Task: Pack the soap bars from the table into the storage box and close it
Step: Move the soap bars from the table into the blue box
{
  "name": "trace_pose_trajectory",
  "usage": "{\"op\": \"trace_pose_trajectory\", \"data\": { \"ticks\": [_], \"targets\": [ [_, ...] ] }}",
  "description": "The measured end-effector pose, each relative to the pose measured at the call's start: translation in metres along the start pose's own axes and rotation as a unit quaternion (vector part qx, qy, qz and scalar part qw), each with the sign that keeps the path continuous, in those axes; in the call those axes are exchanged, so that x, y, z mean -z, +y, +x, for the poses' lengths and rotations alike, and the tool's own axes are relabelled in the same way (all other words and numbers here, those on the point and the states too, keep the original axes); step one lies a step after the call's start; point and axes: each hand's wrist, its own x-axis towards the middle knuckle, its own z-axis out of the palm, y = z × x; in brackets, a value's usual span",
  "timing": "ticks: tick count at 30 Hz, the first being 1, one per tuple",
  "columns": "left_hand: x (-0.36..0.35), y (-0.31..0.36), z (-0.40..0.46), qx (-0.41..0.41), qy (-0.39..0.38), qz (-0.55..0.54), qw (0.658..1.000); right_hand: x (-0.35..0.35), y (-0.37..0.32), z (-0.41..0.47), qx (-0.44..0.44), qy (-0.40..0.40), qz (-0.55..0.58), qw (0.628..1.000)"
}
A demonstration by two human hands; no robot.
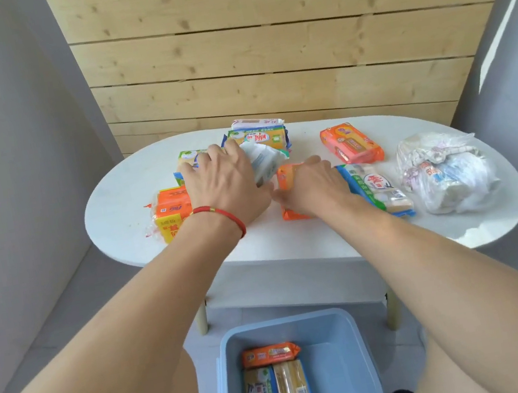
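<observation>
Several wrapped soap packs lie on the white oval table (pixel 133 197). My left hand (pixel 228 184) rests over a white and blue soap pack (pixel 263 161) at the table's middle, fingers spread on it. My right hand (pixel 313 186) is closed around an orange soap pack (pixel 286 179) that lies on the table. Other packs lie around them: an orange and yellow one (pixel 170 213) at the left, a yellow stack (pixel 257 136) at the back, an orange pack (pixel 350 143) and a blue-edged pack (pixel 377 187) at the right. The light blue storage box (pixel 342 365) stands open on the floor below, holding three packs (pixel 277 388).
A knotted clear plastic bag (pixel 447 173) with white contents sits at the table's right end. A wooden slat wall stands behind the table, grey walls on both sides. The box's lid is not in sight. My knees flank the box.
</observation>
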Motion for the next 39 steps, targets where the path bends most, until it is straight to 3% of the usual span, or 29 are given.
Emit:
{"op": "trace_pose_trajectory", "data": {
  "ticks": [7, 10, 12, 14, 16, 18, 20, 22, 29, 34, 39],
  "targets": [
    [0.01, -0.019, -0.023, -0.074, -0.035, 0.014, 0.997, 0.029, 0.015, -0.031, 0.005, -0.069, 0.039, 0.997],
    [0.028, -0.004, -0.051, -0.06, -0.023, -0.102, 0.993, 0.051, 0.025, -0.057, -0.006, -0.063, 0.087, 0.994],
    [0.031, 0.004, -0.082, -0.03, -0.059, -0.216, 0.974, 0.06, 0.038, -0.079, -0.003, -0.068, 0.11, 0.992],
    [0.022, 0.007, -0.116, 0.031, -0.187, -0.311, 0.931, 0.066, 0.058, -0.102, -0.015, -0.085, 0.109, 0.99],
    [0.003, 0.002, -0.149, 0.126, -0.361, -0.38, 0.842, 0.07, 0.08, -0.118, -0.03, -0.122, 0.126, 0.984],
    [-0.035, 0.001, -0.176, 0.168, -0.49, -0.382, 0.765, 0.073, 0.1, -0.129, -0.039, -0.164, 0.156, 0.973],
    [-0.079, 0.008, -0.197, 0.206, -0.549, -0.359, 0.726, 0.073, 0.11, -0.136, -0.038, -0.188, 0.171, 0.966],
    [-0.119, 0.019, -0.215, 0.266, -0.551, -0.358, 0.706, 0.072, 0.111, -0.142, -0.03, -0.196, 0.162, 0.967],
    [-0.208, 0.065, -0.246, 0.396, -0.458, -0.381, 0.699, 0.039, 0.114, -0.162, 0.083, -0.143, 0.085, 0.983],
    [-0.238, 0.07, -0.262, 0.265, -0.487, -0.298, 0.777, 0.002, 0.123, -0.172, 0.217, -0.141, -0.048, 0.965],
    [-0.26, 0.071, -0.264, 0.171, -0.515, -0.234, 0.806, -0.06, 0.143, -0.156, 0.125, -0.27, -0.121, 0.947]
  ]
}}
